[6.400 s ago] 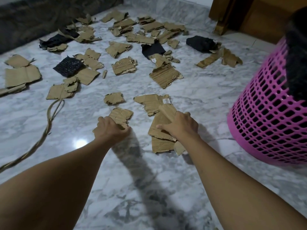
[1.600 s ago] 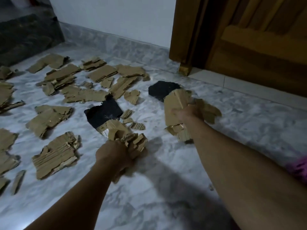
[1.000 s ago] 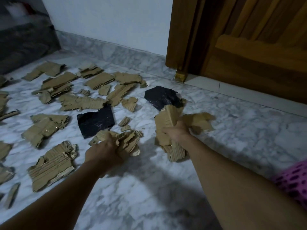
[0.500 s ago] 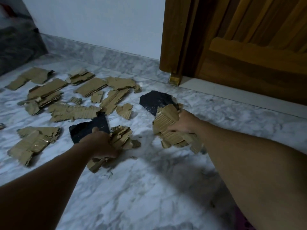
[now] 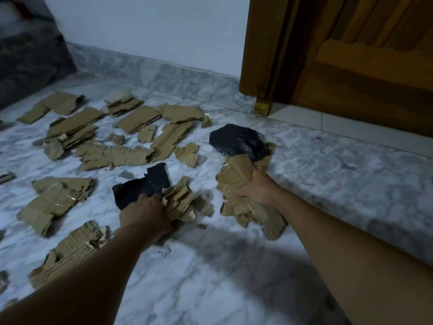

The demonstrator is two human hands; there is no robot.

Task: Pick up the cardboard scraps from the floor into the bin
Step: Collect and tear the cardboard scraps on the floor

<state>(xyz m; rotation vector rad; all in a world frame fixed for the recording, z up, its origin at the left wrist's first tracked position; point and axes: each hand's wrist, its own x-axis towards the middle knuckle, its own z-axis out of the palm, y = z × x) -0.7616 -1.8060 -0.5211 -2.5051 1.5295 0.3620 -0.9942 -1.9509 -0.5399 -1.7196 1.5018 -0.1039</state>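
My left hand [image 5: 146, 213] is closed around a bunch of brown cardboard scraps [image 5: 179, 201] and touches a black scrap [image 5: 140, 188] on the marble floor. My right hand [image 5: 257, 187] grips a thick stack of corrugated cardboard pieces [image 5: 236, 181], held just above the floor. Another black piece [image 5: 239, 141] lies beyond the right hand. Several loose brown scraps [image 5: 112, 156] are strewn across the floor to the left and far side. The bin is out of view.
A wooden door and frame [image 5: 339, 66] stand at the back right. A white wall with a marble skirting [image 5: 164, 73] runs along the back. Something dark [image 5: 28, 62] sits at the far left. Bare marble floor [image 5: 339, 184] stretches to the right.
The view has swung left and the pink bin has dropped out of sight. Both hands keep their bundles; my left hand has reached onto the black scrap.
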